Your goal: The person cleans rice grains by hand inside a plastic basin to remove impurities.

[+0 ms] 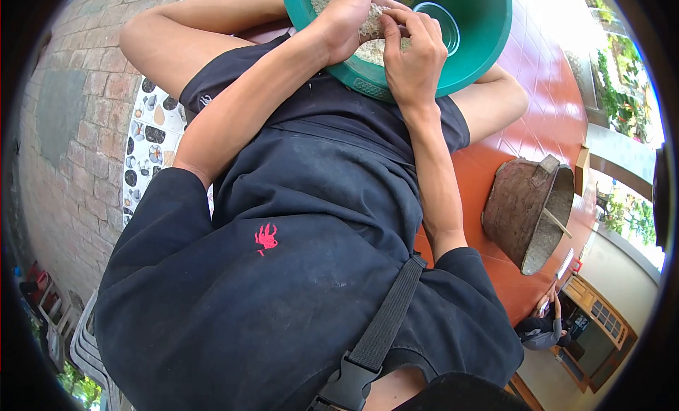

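Note:
A wide green basin [488, 40] rests across my lap, with pale, rice-like grains [371, 52] in it. Over the basin my left hand [344, 26] is cupped, holding a small heap of the same grains. My right hand [415, 54] is right beside it, thumb and fingers pressed together at the edge of that heap; what is between the fingertips is too small to tell. A round clear glass rim [456, 33] shows inside the basin, just beyond my right hand.
A large brown bucket-like container [513, 206] with a stick in it lies tilted on the red tiled floor [481, 171]. Brick paving [92, 135] and a pebbled strip [152, 132] are at the left. Another person [541, 335] sits far off at the lower right.

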Demonstrator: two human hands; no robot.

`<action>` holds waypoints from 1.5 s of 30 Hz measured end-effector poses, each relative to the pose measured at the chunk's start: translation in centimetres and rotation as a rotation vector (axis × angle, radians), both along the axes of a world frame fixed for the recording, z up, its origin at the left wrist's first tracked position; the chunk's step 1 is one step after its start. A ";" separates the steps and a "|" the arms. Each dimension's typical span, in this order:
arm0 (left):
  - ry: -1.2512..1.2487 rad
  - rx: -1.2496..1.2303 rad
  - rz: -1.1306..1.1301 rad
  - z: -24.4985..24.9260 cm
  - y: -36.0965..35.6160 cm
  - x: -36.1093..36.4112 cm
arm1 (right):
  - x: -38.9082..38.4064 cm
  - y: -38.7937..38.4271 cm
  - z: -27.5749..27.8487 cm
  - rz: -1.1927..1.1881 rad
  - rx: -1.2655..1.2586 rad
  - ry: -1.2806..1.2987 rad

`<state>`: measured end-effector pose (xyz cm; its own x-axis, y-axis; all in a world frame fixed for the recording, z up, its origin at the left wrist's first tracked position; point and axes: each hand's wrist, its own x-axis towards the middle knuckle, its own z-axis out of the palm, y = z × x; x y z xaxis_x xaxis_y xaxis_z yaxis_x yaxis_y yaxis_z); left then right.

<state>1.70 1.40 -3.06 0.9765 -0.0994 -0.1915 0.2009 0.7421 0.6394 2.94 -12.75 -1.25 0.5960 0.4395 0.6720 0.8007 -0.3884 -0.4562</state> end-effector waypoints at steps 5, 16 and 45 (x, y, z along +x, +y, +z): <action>0.016 -0.019 0.034 0.4 -0.1 -0.1 | 0.0 -0.3 0.3 0.025 0.176 0.167; 0.062 -0.023 0.088 1.2 -0.2 -0.2 | 0.7 -1.0 -0.1 0.160 0.533 0.603; 0.097 -0.057 0.086 0.9 -0.2 0.0 | 0.9 -1.3 -0.1 0.261 0.600 0.687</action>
